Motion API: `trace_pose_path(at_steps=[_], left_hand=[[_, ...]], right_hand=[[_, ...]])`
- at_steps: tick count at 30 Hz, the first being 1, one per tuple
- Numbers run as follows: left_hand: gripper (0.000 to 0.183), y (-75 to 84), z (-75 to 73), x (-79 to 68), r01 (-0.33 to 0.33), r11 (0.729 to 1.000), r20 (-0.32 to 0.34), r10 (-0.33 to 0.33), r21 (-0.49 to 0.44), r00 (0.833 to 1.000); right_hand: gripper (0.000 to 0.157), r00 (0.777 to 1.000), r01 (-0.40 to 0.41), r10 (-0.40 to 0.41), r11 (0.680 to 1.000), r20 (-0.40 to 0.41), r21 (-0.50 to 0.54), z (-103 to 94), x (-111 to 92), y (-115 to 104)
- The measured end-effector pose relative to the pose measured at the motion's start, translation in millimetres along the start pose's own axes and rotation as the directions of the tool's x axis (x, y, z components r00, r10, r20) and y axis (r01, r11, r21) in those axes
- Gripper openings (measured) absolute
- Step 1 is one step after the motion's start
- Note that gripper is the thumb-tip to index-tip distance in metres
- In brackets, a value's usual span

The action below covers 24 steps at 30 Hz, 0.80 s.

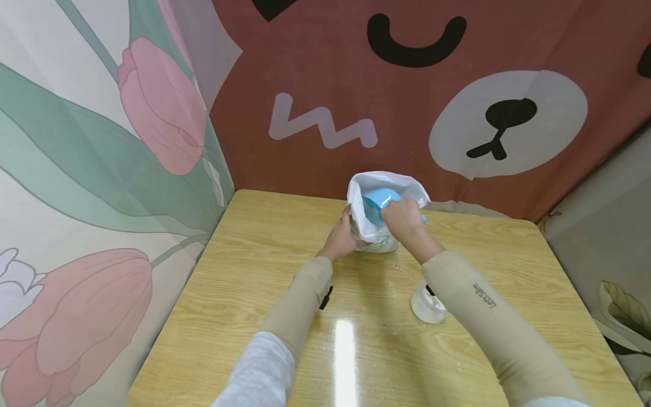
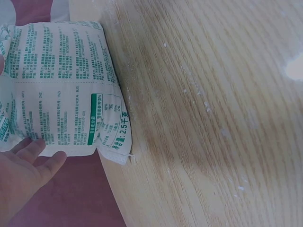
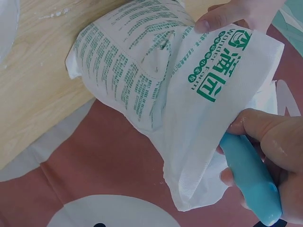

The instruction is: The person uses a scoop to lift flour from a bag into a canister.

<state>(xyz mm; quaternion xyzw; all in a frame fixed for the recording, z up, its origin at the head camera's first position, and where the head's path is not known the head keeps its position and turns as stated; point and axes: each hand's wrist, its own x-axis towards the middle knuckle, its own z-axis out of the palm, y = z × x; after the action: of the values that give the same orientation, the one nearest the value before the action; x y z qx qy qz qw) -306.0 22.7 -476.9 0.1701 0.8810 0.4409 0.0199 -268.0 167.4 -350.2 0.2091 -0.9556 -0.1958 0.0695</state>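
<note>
A white flour bag (image 1: 383,247) with green print stands at the table's far edge, its mouth open toward me. My left hand (image 1: 339,238) holds the bag's left side, thumb and fingers spread around it. The left wrist view shows its fingers (image 2: 31,150) against the printed bag (image 2: 57,85). My right hand (image 1: 405,225) grips a light blue scoop (image 1: 378,199) at the bag's mouth. In the right wrist view, fingers curl around the scoop's handle (image 3: 251,175), while the bag's folded rim hides its front part.
A small round tub (image 1: 426,308) with white contents stands on the wooden table (image 1: 264,271), partly behind my right forearm. White specks (image 2: 206,106) are scattered near the bag. Patterned cloth (image 1: 315,68) hangs behind the table and at both sides.
</note>
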Motion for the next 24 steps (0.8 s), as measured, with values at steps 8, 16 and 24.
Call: trace_pose_path(at_steps=[8, 16, 24], left_hand=[[0.109, -1.3, 0.4, 0.8, -0.018, 1.000, -0.006, 0.018, 0.018, 1.000], [0.108, -2.2, 0.7, 0.9, -0.021, 1.000, -0.008, 0.021, 0.017, 1.000], [0.107, -3.5, 1.5, 1.5, -0.020, 1.000, -0.009, 0.020, 0.014, 1.000]], right_hand=[[0.015, 0.999, -0.004, 0.002, 0.999, 0.033, 0.037, 1.9, 2, -1], [0.014, 0.999, -0.001, -0.003, 0.996, 0.039, 0.087, 5.2, 3, 3], [0.012, 0.999, -0.026, 0.017, 0.964, 0.034, 0.263, 6.3, 2, 12]])
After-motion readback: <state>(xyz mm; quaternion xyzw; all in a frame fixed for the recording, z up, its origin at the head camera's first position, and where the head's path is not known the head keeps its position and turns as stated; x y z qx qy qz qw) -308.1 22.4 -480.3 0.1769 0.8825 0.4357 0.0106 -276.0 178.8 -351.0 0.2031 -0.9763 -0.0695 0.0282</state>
